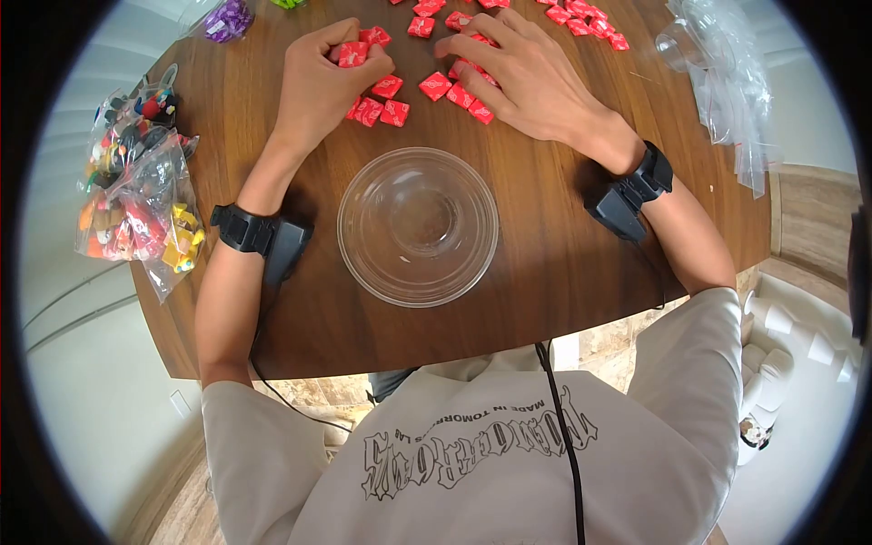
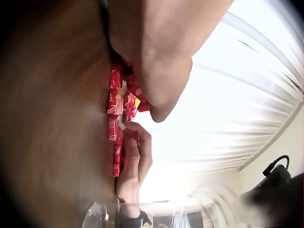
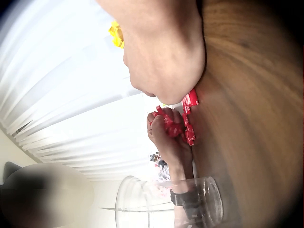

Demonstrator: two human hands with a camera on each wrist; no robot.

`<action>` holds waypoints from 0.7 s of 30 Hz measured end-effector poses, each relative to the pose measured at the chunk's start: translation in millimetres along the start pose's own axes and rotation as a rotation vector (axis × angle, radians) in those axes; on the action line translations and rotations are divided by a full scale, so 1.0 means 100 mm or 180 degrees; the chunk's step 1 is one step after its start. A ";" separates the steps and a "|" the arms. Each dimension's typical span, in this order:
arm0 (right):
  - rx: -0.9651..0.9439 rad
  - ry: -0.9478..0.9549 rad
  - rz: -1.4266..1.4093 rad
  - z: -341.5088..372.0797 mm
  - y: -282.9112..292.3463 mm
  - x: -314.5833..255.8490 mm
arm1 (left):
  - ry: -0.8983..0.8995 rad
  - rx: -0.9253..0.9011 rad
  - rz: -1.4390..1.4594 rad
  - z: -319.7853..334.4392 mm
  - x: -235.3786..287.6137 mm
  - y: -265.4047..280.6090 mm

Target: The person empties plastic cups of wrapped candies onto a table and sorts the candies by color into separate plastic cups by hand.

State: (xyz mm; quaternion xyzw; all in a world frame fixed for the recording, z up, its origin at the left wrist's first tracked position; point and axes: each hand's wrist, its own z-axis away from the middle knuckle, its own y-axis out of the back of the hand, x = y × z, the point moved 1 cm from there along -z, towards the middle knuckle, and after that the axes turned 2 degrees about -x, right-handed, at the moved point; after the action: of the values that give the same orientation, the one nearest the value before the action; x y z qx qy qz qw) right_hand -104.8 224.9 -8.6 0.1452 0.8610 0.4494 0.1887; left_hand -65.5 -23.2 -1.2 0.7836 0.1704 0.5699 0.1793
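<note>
Held item: one small red wrapped packet (image 1: 352, 54) in my left hand (image 1: 313, 86), pinched between thumb and curled fingers. Form flat, near-square — no clear long axis; broad printed face up toward me. Pale script on wrapper, unreadable.

Loose stock: matching red packets (image 1: 435, 86) on the wooden bench (image 1: 309, 336), between and beneath my hands, corners pointing various ways. My right hand (image 1: 531, 82): fingers parted and bent over several; whether it grips any, I cannot tell.

Nearer me, between my wrists: clear round bowl (image 1: 363, 236).

Shirt (image 1: 545, 509): dark lettering, "MADE IN TOMORR…".
</note>
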 end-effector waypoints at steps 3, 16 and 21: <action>-0.0078 -0.0082 0.0084 0.00 0.00 0.01 | 0.0050 0.0129 0.0278 -0.03 -0.08 0.02; 0.0338 -0.0564 0.0249 0.00 0.00 0.02 | 0.0387 -0.0012 0.3381 -0.09 -0.54 0.34; 0.0646 -0.0661 0.0170 0.00 -0.01 0.08 | 0.0507 -0.0267 0.3065 0.03 0.47 0.33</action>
State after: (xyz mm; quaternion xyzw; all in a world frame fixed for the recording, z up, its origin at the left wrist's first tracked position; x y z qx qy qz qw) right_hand -112.1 227.9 -11.5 0.2321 0.8737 0.3476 0.2491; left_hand -47.0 -30.4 52.9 0.7195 -0.2213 0.6526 -0.0869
